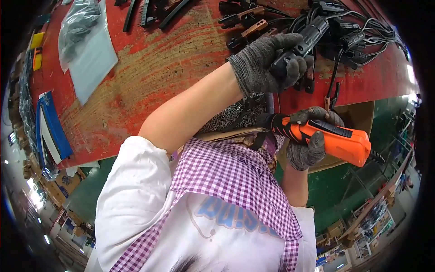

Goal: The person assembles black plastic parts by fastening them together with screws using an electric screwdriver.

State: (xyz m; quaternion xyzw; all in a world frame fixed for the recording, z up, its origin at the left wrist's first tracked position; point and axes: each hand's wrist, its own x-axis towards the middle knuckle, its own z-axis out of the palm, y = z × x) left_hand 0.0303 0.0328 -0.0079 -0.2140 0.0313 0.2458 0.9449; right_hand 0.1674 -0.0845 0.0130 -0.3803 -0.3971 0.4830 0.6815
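My left hand (272, 63), in a dark grey knit glove, reaches over the table and is closed around a black plastic handle-like part (313, 37); its exact kind I cannot make out. My right hand (312, 145), gloved alike, grips an orange and black cordless screwdriver (342, 144). The screwdriver's front end points left, at the edge of a container of small metal screws (238, 111) close to my apron. Its bit is hard to see there. Behind my left hand lie several black clamps with copper-coloured jaws (254, 28).
The worn red table (149, 77) carries a tangle of black cables (371, 34) at the far right and black strip-like parts (154, 13) at the back. Plastic bags (90, 54) and a blue holder (53, 127) lie at left. A cardboard box (360, 115) stands below the right edge.
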